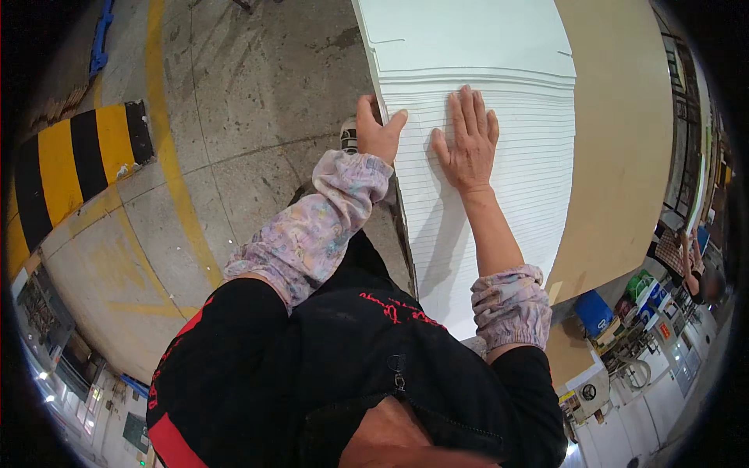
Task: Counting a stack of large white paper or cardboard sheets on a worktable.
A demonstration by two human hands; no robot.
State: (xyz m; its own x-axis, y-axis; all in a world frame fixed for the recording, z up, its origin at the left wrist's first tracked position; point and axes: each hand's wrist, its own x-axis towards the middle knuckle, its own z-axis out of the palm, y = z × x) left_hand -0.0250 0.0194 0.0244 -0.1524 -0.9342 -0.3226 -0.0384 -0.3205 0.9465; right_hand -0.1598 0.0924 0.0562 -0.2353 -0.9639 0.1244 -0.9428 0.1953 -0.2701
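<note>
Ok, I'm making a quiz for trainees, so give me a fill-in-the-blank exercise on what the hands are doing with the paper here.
1. The right hand lies ____ on the stack of white sheets, fingers spread.
2. The left hand grips the stack at its ____ edge.
3. Both forearms wear ____-patterned sleeve covers.
4. The bumper on the floor is striped yellow and ____.

Missing words: flat; left; flower; black

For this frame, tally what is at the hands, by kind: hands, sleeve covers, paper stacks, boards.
Bare hands: 2, left hand gripping the stack's edge, right hand flat on top
Floral fabric sleeve covers: 2
Fanned stack of white paper sheets: 1
Brown flat board under the stack: 1
Total: 6
</note>
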